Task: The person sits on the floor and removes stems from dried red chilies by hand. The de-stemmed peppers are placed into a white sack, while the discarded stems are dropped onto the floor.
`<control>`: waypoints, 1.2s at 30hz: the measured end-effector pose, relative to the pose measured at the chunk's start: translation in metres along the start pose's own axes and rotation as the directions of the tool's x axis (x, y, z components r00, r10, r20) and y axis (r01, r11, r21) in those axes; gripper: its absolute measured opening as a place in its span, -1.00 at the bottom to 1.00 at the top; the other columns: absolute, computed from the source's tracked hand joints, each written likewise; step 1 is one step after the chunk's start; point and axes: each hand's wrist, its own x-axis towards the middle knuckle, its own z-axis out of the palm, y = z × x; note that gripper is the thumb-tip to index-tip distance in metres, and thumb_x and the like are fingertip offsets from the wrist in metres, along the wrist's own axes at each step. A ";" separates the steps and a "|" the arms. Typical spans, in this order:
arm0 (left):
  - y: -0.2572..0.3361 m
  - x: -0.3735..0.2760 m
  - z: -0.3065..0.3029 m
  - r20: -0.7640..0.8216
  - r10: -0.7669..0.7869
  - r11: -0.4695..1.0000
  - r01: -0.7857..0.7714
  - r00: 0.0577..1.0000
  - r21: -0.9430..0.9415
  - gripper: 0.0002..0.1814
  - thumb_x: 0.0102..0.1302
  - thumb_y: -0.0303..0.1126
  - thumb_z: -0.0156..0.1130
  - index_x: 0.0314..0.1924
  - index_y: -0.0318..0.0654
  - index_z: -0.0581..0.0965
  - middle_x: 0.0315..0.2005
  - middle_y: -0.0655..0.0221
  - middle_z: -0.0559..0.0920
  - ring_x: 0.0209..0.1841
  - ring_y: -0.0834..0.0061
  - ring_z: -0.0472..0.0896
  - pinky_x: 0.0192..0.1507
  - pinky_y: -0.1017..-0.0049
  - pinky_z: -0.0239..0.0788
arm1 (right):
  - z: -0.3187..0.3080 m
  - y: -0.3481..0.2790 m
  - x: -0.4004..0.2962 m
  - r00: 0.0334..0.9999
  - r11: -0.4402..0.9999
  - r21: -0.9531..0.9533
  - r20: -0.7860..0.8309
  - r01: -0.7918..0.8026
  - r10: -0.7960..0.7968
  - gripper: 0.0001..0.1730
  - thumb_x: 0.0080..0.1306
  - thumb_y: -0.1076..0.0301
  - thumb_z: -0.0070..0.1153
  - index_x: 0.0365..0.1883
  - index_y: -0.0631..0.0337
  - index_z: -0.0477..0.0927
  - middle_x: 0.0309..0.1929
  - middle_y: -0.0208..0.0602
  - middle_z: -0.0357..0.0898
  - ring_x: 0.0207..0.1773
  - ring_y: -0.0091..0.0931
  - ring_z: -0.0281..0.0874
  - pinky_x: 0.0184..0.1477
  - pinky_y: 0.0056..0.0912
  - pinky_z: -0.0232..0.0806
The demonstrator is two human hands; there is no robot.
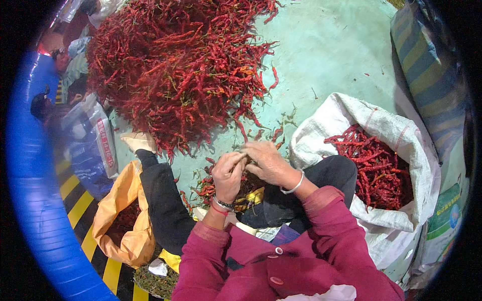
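Observation:
My left hand (229, 176) and my right hand (270, 162) meet at the fingertips in front of my body, over my bent legs. The left fingers are curled into a pinch; my right hand is blurred. Anything between the fingertips is too small to make out. Beneath them, loose red chili peppers (205, 191) with green stems lie between my legs, partly hidden by the hands. Beyond spreads a large heap of red chili peppers (180, 79). To my right, an open white woven sack (427, 177) with a rolled rim holds red chili peppers (371, 171).
An orange sack (137, 246) with dark red contents stands open at my left. Near it are a blue and white printed bag (88, 150) and a striped black and yellow surface (90, 240). A striped bundle (425, 67) and a printed sack (442, 218) line the right side.

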 end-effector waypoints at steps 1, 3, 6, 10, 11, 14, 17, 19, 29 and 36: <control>0.002 -0.005 -0.004 0.010 -0.009 1.000 0.009 1.000 -0.025 -0.85 0.04 -0.59 0.19 -0.32 -0.34 0.55 -0.42 0.28 0.57 -0.38 0.46 0.53 -0.34 0.56 0.35 | 0.010 0.002 -0.001 0.995 0.997 0.057 0.088 -0.041 0.036 -0.63 0.04 0.25 0.12 -0.20 0.24 0.44 -0.24 -0.15 0.45 -0.13 -0.22 0.36 -0.11 -0.21 0.17; 0.004 -0.014 -0.007 0.000 -0.120 0.989 0.120 0.993 -0.090 -0.87 0.08 -0.57 0.17 -0.31 -0.36 0.55 -0.42 0.34 0.58 -0.38 0.56 0.52 -0.33 0.60 0.35 | 0.023 0.006 -0.009 0.998 0.989 0.143 0.050 -0.031 0.024 -0.73 0.06 0.25 0.09 -0.34 0.24 0.47 -0.40 -0.17 0.44 -0.26 -0.22 0.37 -0.21 -0.21 0.19; -0.003 -0.025 -0.003 0.043 -0.290 0.909 0.290 0.956 -0.299 -0.87 0.13 -0.54 0.15 -0.29 -0.38 0.53 -0.44 0.40 0.56 -0.42 0.66 0.48 -0.38 0.65 0.33 | 0.027 0.007 -0.018 0.999 0.975 0.221 0.036 -0.011 0.003 -0.80 0.07 0.27 0.07 -0.47 0.24 0.49 -0.53 -0.18 0.42 -0.37 -0.22 0.38 -0.30 -0.22 0.21; -0.006 -0.026 -0.007 0.344 -0.580 0.332 0.600 0.738 -0.728 -0.89 0.19 -0.45 0.10 -0.31 -0.34 0.48 -0.52 0.41 0.53 -0.55 0.68 0.43 -0.52 0.65 0.27 | 0.023 0.009 -0.019 0.972 0.976 0.077 0.103 0.204 -0.211 -0.82 0.10 0.30 0.05 -0.52 0.24 0.44 -0.57 -0.20 0.39 -0.39 -0.24 0.38 -0.19 -0.23 0.22; -0.019 -0.031 -0.010 0.508 -0.547 0.115 0.661 0.665 -0.741 -0.88 0.20 -0.42 0.08 -0.29 -0.31 0.47 -0.54 0.44 0.52 -0.55 0.65 0.46 -0.52 0.64 0.30 | 0.024 0.010 -0.020 0.947 0.953 0.052 0.110 0.298 -0.302 -0.81 0.11 0.30 0.05 -0.52 0.24 0.43 -0.57 -0.20 0.39 -0.39 -0.24 0.38 -0.16 -0.24 0.22; -0.041 -0.022 -0.018 0.690 -0.479 0.188 0.832 0.542 -0.523 -0.87 0.22 -0.41 0.06 -0.29 -0.31 0.48 -0.55 0.43 0.53 -0.54 0.66 0.47 -0.50 0.65 0.32 | 0.024 0.007 -0.024 0.969 0.965 0.139 0.079 0.224 -0.236 -0.86 0.09 0.34 0.05 -0.57 0.18 0.43 -0.57 -0.22 0.41 -0.39 -0.25 0.38 -0.18 -0.27 0.19; -0.121 -0.009 -0.004 0.173 -0.248 0.908 0.166 0.953 0.384 -0.72 0.17 -0.20 0.08 -0.33 -0.31 0.51 -0.45 0.21 0.58 -0.45 0.21 0.54 -0.37 0.33 0.34 | 0.021 0.004 -0.019 0.985 0.919 0.357 0.113 -0.165 0.132 -0.85 0.16 0.32 0.02 -0.48 0.23 0.45 -0.58 -0.30 0.40 -0.45 -0.44 0.40 -0.27 -0.40 0.25; -0.121 0.026 0.010 0.079 -0.044 0.891 0.004 0.996 0.454 -0.64 0.09 -0.07 0.11 -0.38 -0.26 0.53 -0.41 0.14 0.58 -0.35 0.07 0.53 -0.29 0.23 0.32 | 0.015 0.013 -0.014 0.905 0.671 0.620 0.174 -0.406 0.387 -0.82 0.20 0.30 0.01 -0.42 0.25 0.43 -0.58 -0.41 0.38 -0.50 -0.58 0.38 -0.35 -0.49 0.28; -0.134 0.079 0.047 0.346 -0.581 0.765 0.639 0.737 -0.078 -0.74 0.04 -0.17 0.22 -0.54 -0.23 0.50 -0.67 0.39 0.53 -0.53 0.53 0.53 -0.60 0.54 0.28 | 0.018 0.050 -0.007 0.743 0.601 0.570 0.024 -0.560 0.669 -0.68 0.17 0.18 0.06 -0.29 0.28 0.54 -0.58 -0.50 0.45 -0.56 -0.67 0.34 -0.50 -0.62 0.21; -0.048 0.038 0.011 0.512 -0.441 0.708 0.636 0.737 -0.307 -0.87 0.12 -0.37 0.17 -0.37 -0.28 0.53 -0.59 0.53 0.52 -0.60 0.77 0.38 -0.59 0.75 0.16 | 0.043 0.052 -0.007 0.914 0.736 0.575 0.050 -0.357 0.403 -0.61 0.17 0.11 0.02 -0.41 0.36 0.45 -0.60 -0.16 0.39 -0.51 -0.49 0.29 -0.41 -0.38 0.22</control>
